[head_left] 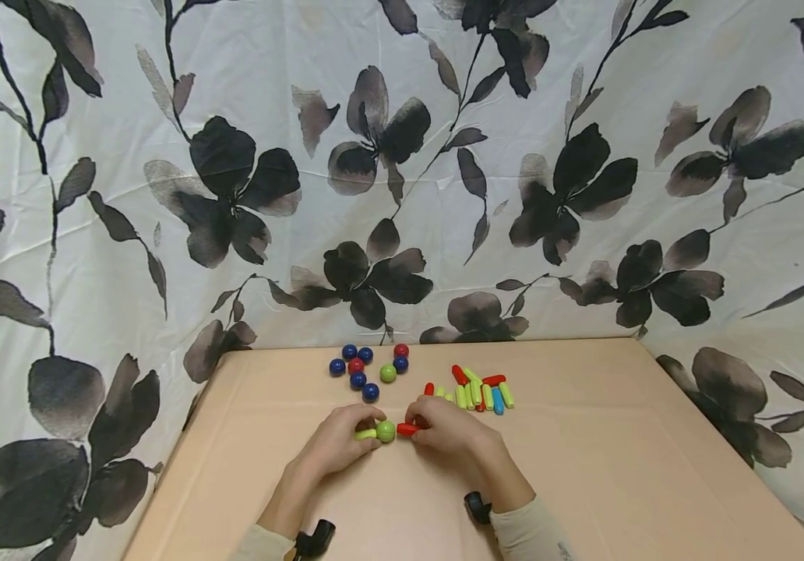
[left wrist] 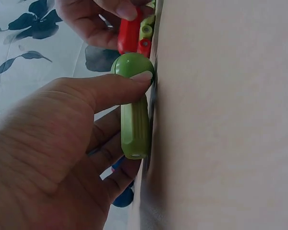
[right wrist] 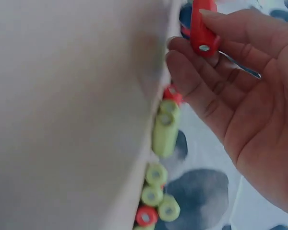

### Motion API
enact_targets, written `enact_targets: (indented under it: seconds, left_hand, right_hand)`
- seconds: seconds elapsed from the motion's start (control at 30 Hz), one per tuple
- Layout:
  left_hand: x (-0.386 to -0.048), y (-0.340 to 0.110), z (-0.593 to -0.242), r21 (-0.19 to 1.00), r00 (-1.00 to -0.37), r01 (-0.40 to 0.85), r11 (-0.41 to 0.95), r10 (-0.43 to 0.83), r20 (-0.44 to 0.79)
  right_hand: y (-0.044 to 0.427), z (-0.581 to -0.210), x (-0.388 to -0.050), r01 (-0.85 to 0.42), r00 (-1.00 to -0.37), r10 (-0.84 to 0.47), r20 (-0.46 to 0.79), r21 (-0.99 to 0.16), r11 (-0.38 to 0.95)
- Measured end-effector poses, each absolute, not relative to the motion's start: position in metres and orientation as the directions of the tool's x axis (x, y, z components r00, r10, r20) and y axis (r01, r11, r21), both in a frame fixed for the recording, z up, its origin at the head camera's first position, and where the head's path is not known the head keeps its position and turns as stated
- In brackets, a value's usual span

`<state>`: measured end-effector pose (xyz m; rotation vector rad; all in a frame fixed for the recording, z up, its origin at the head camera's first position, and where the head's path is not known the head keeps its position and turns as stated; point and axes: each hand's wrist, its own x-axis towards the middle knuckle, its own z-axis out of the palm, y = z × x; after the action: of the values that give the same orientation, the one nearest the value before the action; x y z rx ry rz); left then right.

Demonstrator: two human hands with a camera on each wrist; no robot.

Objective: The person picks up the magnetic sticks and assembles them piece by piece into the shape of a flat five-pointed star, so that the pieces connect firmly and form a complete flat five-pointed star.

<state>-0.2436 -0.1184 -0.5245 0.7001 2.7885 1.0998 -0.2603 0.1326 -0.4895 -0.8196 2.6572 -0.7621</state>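
Note:
Low over the front of the board, my left hand (head_left: pixel 335 442) pinches a green ball (head_left: pixel 386 431) between thumb and fingers. A light green rod (left wrist: pixel 134 129) joins that ball end to end, as the left wrist view shows. My right hand (head_left: pixel 449 427) holds a red rod (right wrist: pixel 204 28) between thumb and fingertips, its other fingers loosely bent. One end of the red rod points at the green ball. In the head view a small gap seems to lie between them; from the left wrist they overlap, so contact is hard to judge.
Behind the left hand lie several loose balls: blue (head_left: pixel 357 380), red (head_left: pixel 401 351) and one green (head_left: pixel 388 373). Beyond the right hand is a pile of short rods, light green (head_left: pixel 488 397), red (head_left: pixel 494 380) and blue (head_left: pixel 498 401). A floral cloth (head_left: pixel 472 195) hangs behind the tan board (head_left: pixel 619 467).

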Motion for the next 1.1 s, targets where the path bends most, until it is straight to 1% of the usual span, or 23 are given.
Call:
enact_targets:
  seconds: [0.1,0.3,0.4,0.5,0.63,0.77,0.87,1.03,1.1]
  left_hand:
    - [-0.244,-0.119,-0.525,0.669,-0.896,0.387,0.635,0.431,0.109]
    - [-0.245,-0.119,-0.525,0.676,-0.887,0.393,0.623,0.45,0.101]
    - [-0.244,-0.118,-0.524,0.667,-0.881,0.406,0.625,0.462,0.103]
    - [-0.243,-0.117,-0.524,0.645,-0.887,0.41,0.644,0.447,0.117]
    - [-0.24,-0.116,-0.524,0.612,-0.892,0.426,0.666,0.423,0.161]
    - [-0.24,-0.116,-0.525,0.579,-0.881,0.458,0.674,0.43,0.197]
    - [-0.242,-0.118,-0.526,0.559,-0.883,0.462,0.689,0.418,0.214]
    - [-0.241,-0.119,-0.526,0.548,-0.901,0.431,0.717,0.373,0.221]
    - [-0.241,-0.119,-0.526,0.544,-0.903,0.428,0.721,0.369,0.221]
  right_hand:
    - [0.126,-0.494,-0.26,-0.478,-0.796,-0.6,-0.072,-0.533,0.698]
    - [0.122,-0.496,-0.259,-0.491,-0.797,-0.601,-0.051,-0.524,0.696]
    - [0.12,-0.496,-0.259,-0.505,-0.794,-0.607,-0.039,-0.515,0.693]
    - [0.118,-0.496,-0.259,-0.512,-0.793,-0.609,-0.028,-0.51,0.691]
    - [0.113,-0.499,-0.258,-0.488,-0.786,-0.616,-0.052,-0.559,0.67]
    - [0.107,-0.502,-0.259,-0.471,-0.781,-0.621,-0.065,-0.592,0.654]
    - [0.106,-0.501,-0.261,-0.458,-0.803,-0.594,-0.045,-0.591,0.664]
    - [0.108,-0.495,-0.266,-0.393,-0.881,-0.473,0.026,-0.598,0.698]
    - [0.107,-0.493,-0.27,-0.383,-0.9,-0.432,0.063,-0.59,0.711]
